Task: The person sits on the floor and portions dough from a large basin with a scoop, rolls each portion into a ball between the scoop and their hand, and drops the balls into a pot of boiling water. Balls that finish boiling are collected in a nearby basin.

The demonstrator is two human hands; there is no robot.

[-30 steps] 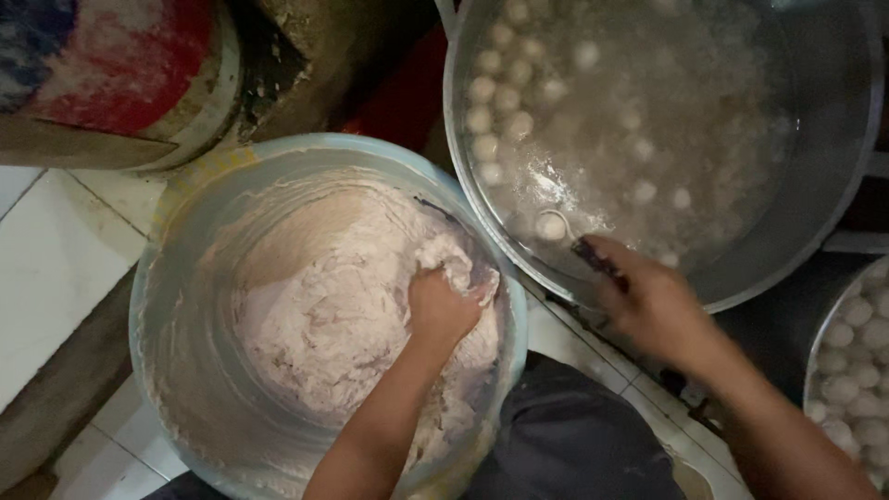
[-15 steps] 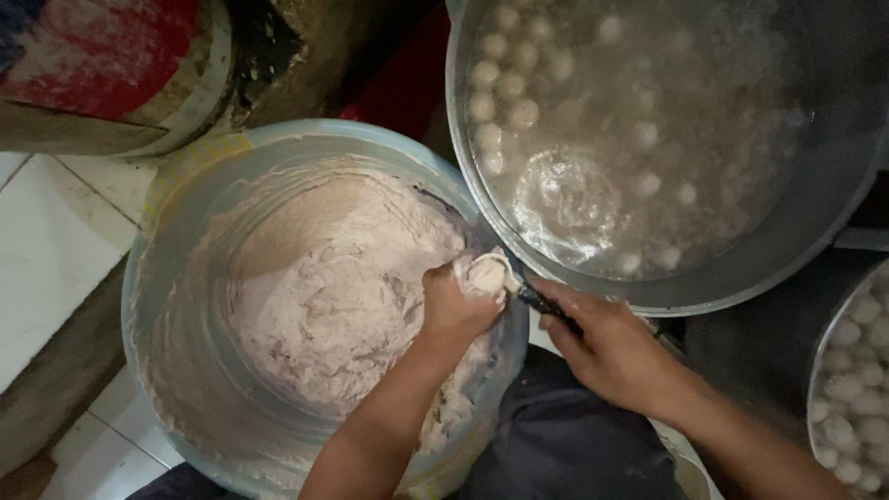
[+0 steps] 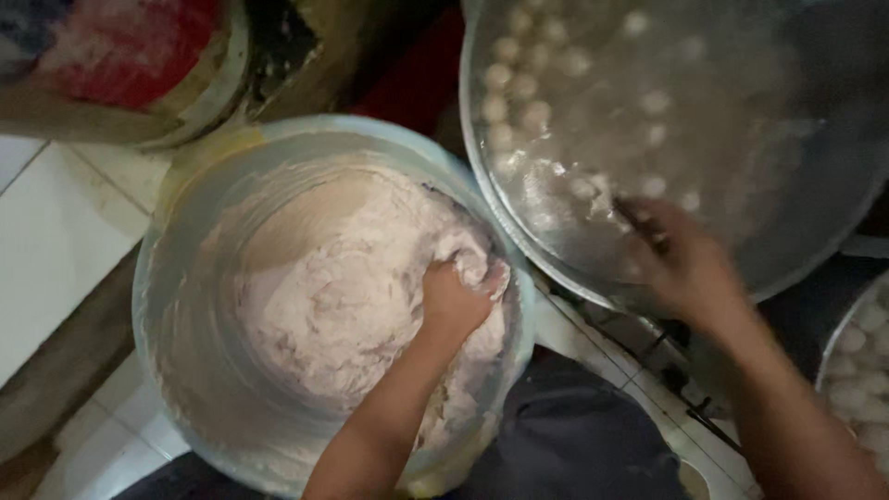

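A left hand sinks closed fingers into pale paste filling a plastic tub. The right hand, blurred, reaches over a steaming metal pot of floating balls, apparently pinching a small utensil.

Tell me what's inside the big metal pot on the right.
The metal pot holds cloudy steaming water with pale round balls floating along its left side. The right hand is over the near rim, blurred; steam and glare hide the bottom and whatever lies beneath the hand.
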